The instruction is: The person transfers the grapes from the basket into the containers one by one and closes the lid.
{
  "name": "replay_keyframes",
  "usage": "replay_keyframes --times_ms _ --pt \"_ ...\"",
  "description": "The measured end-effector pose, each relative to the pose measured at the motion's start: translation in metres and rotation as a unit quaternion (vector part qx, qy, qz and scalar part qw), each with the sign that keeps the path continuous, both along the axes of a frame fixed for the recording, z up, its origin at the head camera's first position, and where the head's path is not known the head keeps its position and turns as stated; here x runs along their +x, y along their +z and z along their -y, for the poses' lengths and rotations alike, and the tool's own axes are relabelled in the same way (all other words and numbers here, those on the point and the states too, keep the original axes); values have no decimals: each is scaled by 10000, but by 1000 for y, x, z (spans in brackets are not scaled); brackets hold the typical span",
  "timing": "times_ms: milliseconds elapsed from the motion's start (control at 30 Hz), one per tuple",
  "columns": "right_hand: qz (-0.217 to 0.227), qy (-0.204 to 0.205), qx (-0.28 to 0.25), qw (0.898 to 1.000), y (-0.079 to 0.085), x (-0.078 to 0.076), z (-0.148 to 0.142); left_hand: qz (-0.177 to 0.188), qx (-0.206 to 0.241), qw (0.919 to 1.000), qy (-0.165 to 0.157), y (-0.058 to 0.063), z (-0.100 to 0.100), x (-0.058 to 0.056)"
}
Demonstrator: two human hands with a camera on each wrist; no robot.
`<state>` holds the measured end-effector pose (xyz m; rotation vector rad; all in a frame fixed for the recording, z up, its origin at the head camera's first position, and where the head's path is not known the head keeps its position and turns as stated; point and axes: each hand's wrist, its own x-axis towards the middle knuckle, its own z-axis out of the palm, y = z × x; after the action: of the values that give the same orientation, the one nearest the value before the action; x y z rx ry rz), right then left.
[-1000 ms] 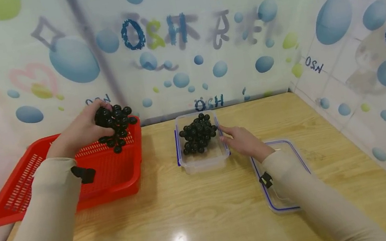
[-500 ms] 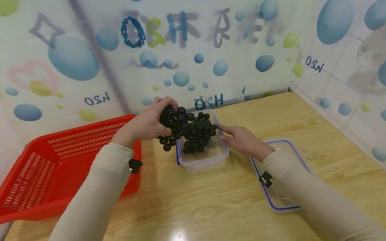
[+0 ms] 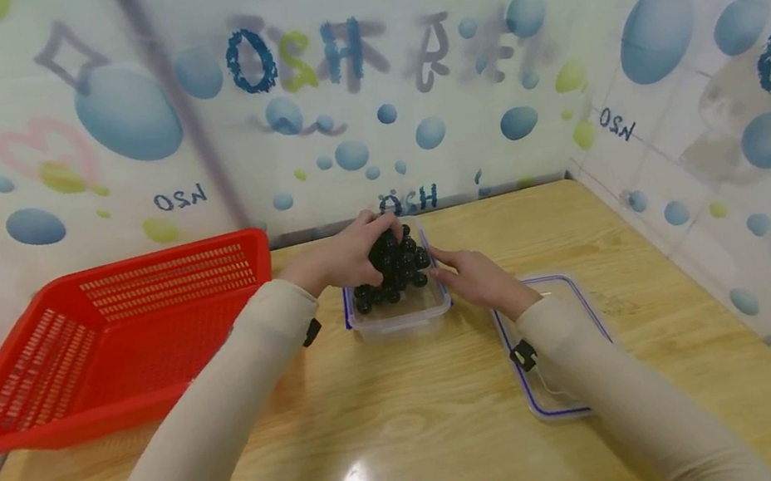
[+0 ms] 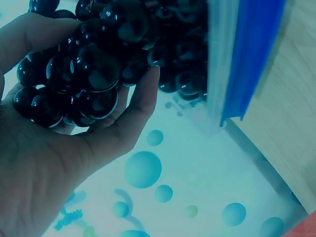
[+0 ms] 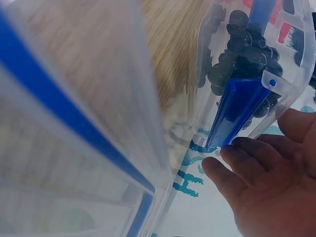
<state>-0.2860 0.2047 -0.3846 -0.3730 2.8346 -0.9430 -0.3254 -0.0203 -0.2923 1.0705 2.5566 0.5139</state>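
Observation:
In the head view my left hand point(image 3: 346, 257) grips a bunch of black grapes point(image 3: 400, 262) at the clear plastic container point(image 3: 402, 324). Glossy round grapes fill the space between its thumb and fingers in the left wrist view, with more dark grapes point(image 4: 181, 54) beside them, close to the container's wall and blue clip. My right hand point(image 3: 476, 276) is at the container's right side, its fingers loosely extended. In the right wrist view its fingertips lie right by the blue clip point(image 5: 238, 106), the thumb near the rim, and grapes point(image 5: 239, 64) show through the clear wall.
A red slotted basket point(image 3: 147, 358) stands on the left of the wooden table point(image 3: 387, 442). Under the right forearm lies a clear lid point(image 3: 550, 399) with a blue seal. A patterned sheet point(image 3: 333, 97) rises behind the table's back edge.
My left hand has carried the bunch of grapes rightward from above the red basket to the container, lowering it onto the grapes there. The right hand has stayed at the container's side.

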Motion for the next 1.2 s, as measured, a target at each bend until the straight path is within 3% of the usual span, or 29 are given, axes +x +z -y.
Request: replay_keyframes --times_ms 333,567,800,1033,1100,1200 --pt "-25 5 106 9999 2 1 2 -259 -786 9966 -37 -30 -7 -2" --pt "59 -42 87 9999 4 1 1 -1215 -908 9880 -301 -45 -10 2" --pt "192 -10 110 9998 4 -1 3 -848 -428 9941 -528 -65 -14 3" --pt "92 -21 207 9997 3 -3 1 -1181 -379 9902 -636 -72 -17 5" --pt "55 -20 224 9997 2 -4 1 -1085 -206 9924 -548 -75 -18 6" --pt "73 -52 209 9997 1 -4 0 -656 283 9971 -280 -80 -17 7"
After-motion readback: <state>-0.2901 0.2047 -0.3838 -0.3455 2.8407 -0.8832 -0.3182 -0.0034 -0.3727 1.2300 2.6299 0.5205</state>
